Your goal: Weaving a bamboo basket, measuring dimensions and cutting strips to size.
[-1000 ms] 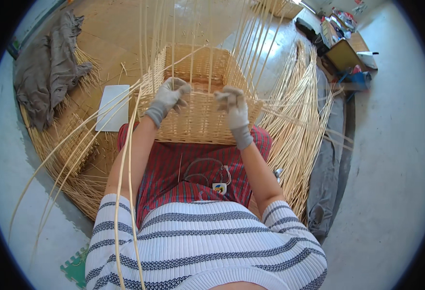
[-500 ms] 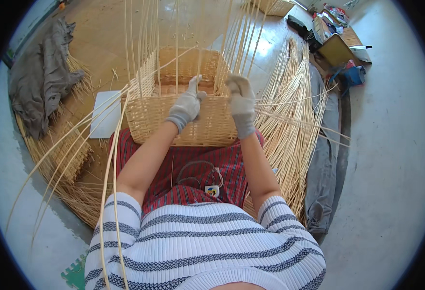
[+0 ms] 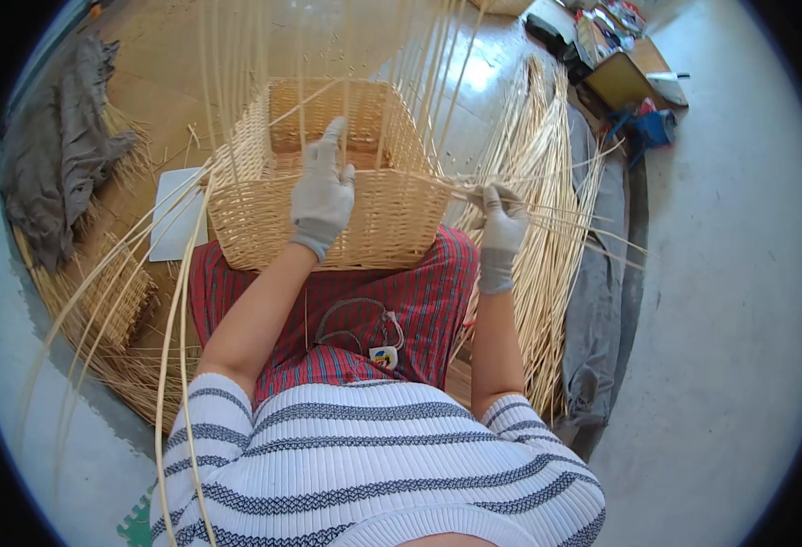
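A rectangular woven wicker basket (image 3: 383, 219) rests tilted on my lap, with long upright stakes (image 3: 301, 64) rising from its sides. My left hand (image 3: 322, 202), in a pale grey work glove, lies against the near wall. Its index finger stretches up past the rim and the thumb is apart; the folded fingers are partly hidden. Just beyond the basket's right corner, my gloved right hand (image 3: 503, 223) is closed on thin wicker strands (image 3: 469, 193) that run out from the rim. Several loose strands (image 3: 114, 242) trail from the left corner toward me.
A large bundle of wicker rods (image 3: 538, 301) lies at my right on a grey cloth (image 3: 597, 319). On the left are a dark cloth (image 3: 55, 146), a white sheet (image 3: 179, 214) and a small woven piece (image 3: 120, 301). A blue container (image 3: 656, 128) and boxes stand at far right.
My right hand has moved right and toward me, from the near rim to the strands beyond the corner. My left hand and the basket have shifted slightly left in the view.
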A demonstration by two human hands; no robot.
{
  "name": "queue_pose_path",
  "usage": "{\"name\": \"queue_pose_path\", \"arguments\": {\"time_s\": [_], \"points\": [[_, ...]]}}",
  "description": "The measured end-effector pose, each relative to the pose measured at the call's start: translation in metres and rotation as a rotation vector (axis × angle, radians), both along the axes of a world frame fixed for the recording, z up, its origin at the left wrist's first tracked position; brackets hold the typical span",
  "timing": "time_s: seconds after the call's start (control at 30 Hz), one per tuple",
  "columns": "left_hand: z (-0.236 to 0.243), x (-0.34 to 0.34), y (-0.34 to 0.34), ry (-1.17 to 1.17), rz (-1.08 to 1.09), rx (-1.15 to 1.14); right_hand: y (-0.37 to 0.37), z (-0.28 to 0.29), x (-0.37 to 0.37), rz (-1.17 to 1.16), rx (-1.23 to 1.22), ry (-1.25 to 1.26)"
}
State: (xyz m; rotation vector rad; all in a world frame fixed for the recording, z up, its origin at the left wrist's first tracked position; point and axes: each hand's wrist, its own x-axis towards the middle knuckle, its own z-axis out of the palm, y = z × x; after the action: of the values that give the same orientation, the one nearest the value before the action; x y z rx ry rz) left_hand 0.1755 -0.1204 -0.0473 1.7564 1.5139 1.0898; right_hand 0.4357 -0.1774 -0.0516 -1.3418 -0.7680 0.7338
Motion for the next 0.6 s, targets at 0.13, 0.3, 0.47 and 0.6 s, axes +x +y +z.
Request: {"name": "queue_pose_path", "arguments": {"time_s": [0.13,0.3,0.47,0.6], "points": [[-0.002,0.042,-0.008,0.425,-0.405,0.15,0.0,0.027,-0.003,-0.072,-0.096,-0.31],[-0.014,0.082,-0.014,0.658,-0.367,-0.1,0.048,0.041,0.02,-0.287,-0.719,-1.279],[-0.005,0.104,-0.001,0.874,-0.348,-0.115,0.036,0.014,0.008,-0.395,0.15,-1.512],[-0.002,0.098,0.009,0.884,-0.401,-0.139,0.033,-0.02,0.009,-0.176,-0.475,-1.277]]}}
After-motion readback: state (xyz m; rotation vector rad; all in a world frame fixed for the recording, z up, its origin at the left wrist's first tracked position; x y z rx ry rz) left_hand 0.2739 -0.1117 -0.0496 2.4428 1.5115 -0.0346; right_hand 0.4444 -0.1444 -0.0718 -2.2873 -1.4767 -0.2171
